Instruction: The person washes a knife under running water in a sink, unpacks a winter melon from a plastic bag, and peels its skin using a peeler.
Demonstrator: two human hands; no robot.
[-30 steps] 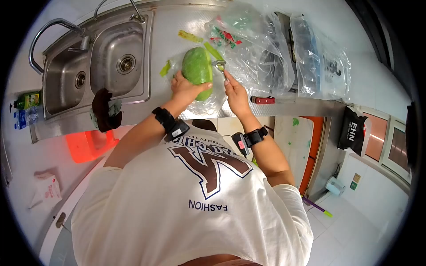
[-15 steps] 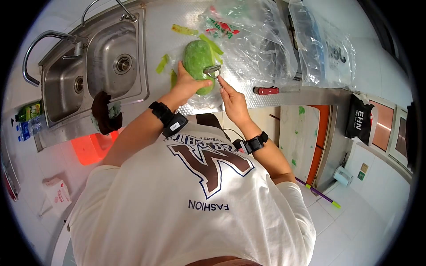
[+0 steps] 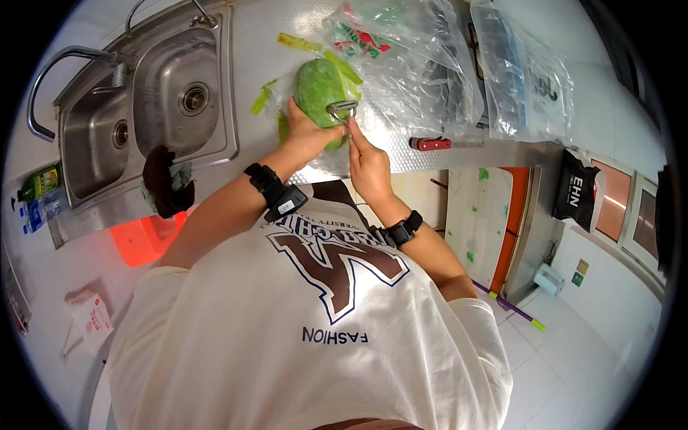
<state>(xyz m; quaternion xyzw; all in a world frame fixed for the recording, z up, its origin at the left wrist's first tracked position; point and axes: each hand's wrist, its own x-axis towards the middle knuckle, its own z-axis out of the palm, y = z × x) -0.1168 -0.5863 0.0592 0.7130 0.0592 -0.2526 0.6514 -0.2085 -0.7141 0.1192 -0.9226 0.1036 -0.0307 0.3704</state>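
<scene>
A large green fruit or gourd (image 3: 317, 84) lies on the metal counter. My left hand (image 3: 307, 134) wraps around its near left side, thumb across the near end. In my right hand (image 3: 368, 159) is a metal peeler (image 3: 342, 108), its head resting on the right side of the green skin. Green peel strips (image 3: 344, 67) lie along the far right side of the gourd, and a yellowish strip (image 3: 299, 43) is beyond it. Another strip (image 3: 262, 98) lies to the left.
A double sink (image 3: 182, 93) is on the left, with a dark cloth (image 3: 159, 179) at its near edge. Clear plastic bags (image 3: 423, 72) cover the counter on the right. A red-handled knife (image 3: 431, 144) lies near the front edge. A red bin (image 3: 147, 236) stands below.
The peeler has moved from beside the gourd's right edge onto its skin. My left hand still holds the gourd. A peel strip has come away on the right side.
</scene>
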